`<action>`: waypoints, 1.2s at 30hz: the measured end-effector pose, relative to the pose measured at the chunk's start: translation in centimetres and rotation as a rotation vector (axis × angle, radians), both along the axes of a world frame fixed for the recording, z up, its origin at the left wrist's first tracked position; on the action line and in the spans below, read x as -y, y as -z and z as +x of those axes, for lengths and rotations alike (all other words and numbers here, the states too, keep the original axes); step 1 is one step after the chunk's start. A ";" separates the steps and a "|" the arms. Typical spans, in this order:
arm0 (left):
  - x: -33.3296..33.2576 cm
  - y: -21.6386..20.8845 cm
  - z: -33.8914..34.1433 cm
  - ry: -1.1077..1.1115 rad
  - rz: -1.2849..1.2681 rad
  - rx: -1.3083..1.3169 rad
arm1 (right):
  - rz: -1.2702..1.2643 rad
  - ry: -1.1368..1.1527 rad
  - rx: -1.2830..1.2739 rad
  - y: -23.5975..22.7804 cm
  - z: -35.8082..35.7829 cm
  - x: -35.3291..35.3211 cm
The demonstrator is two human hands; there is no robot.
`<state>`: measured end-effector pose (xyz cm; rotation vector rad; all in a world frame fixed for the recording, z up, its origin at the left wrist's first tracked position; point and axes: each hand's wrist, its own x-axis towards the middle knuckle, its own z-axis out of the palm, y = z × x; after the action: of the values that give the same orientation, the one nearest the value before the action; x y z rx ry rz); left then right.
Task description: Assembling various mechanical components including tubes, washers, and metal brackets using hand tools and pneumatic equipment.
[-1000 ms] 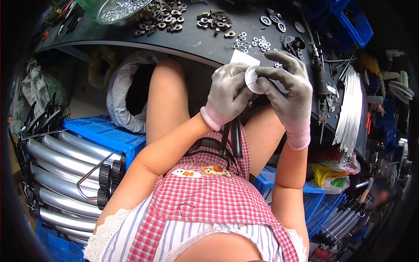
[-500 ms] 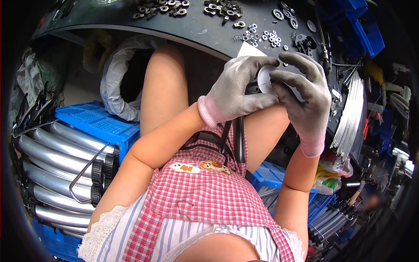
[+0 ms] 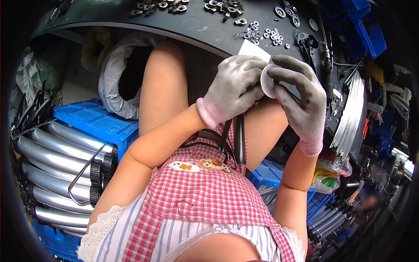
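Observation:
My right hand [image 3: 302,92], in a grey-coated glove, pinches a pale round disc [image 3: 266,82] between its thumb and fingers, above my right thigh. Against the disc's left side is my gloved left hand [image 3: 235,84], its fingers curled closed. What the left fingers grip, if anything, is hidden behind the glove. Below the hands, a black tube [image 3: 239,139] rises from my lap between my thighs; its upper end is hidden by my left hand.
The dark workbench [image 3: 192,32] carries metal brackets [image 3: 223,8], nuts and rings [image 3: 274,36], round caps [image 3: 288,13] and a white sheet [image 3: 254,50]. Thin metal rods [image 3: 350,113] lie to the right. Curved silver tubes [image 3: 61,153] and a blue crate [image 3: 96,115] stand at left.
My left hand's fingers have gone from spread around the disc to curled closed, with the thumb tucked in. The right hand has shifted slightly left and still holds the disc, now tilted more edge-on.

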<state>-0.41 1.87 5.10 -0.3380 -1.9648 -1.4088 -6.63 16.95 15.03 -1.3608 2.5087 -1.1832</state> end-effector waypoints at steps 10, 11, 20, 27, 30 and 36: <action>-0.4 0.1 0.0 -0.068 -0.002 0.017 | 0.067 0.032 -0.040 -1.5 0.3 0.5; -0.4 0.1 0.0 -0.065 0.008 0.019 | 0.068 0.034 -0.041 -1.5 0.5 0.9; 0.1 0.2 0.1 -0.023 -0.048 0.013 | -0.358 0.266 0.096 1.1 0.3 0.5; 0.0 0.2 0.0 -0.018 -0.053 0.012 | -0.324 0.183 0.171 2.1 0.8 -0.4; -0.1 -0.2 0.1 -0.031 -0.049 0.004 | -0.131 0.141 -0.074 1.4 0.5 -0.7; 0.1 0.2 0.1 -0.004 -0.060 0.028 | 0.062 0.029 -0.349 -1.2 -0.2 0.4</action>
<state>-0.30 1.74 4.92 -0.3436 -2.0323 -1.3614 -6.81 16.59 16.24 -1.6452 2.7734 -0.9315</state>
